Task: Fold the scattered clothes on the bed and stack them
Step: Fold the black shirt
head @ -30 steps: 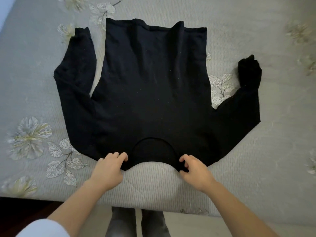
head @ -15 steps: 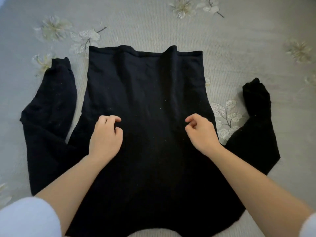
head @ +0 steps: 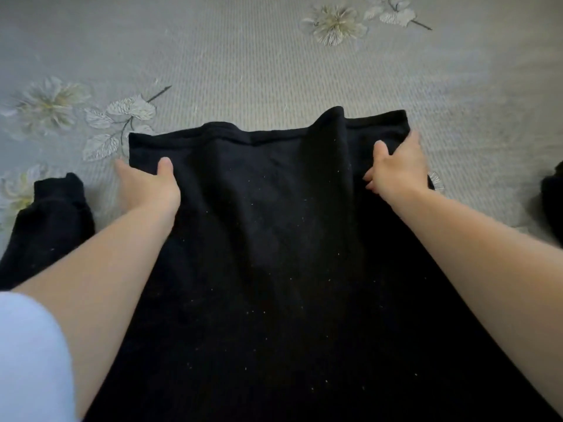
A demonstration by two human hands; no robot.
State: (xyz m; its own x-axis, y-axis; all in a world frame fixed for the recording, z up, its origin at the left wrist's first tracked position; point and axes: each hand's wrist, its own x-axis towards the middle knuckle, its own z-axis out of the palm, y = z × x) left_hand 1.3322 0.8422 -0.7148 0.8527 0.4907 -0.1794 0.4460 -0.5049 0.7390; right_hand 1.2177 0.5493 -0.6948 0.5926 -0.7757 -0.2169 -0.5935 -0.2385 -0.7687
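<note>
A black sweater point(head: 274, 239) lies spread flat on a grey bed cover point(head: 243, 71) printed with pale flowers, with its hem at the end farthest from you. Your left hand point(head: 146, 187) holds the far left corner of the hem. The thumb lies on top of the cloth and the fingers reach along the outer edge, their tips partly hidden. Your right hand point(head: 399, 166) grips the far right corner, thumb on top and fingers curled over the side edge. Between your hands the hem rises in one ridge, nearer the right hand. The sweater's left sleeve point(head: 51, 220) lies beside your left forearm, and its right sleeve point(head: 553, 196) shows at the right edge. Your pale shirt sleeve point(head: 27, 354) fills the lower left corner.
</note>
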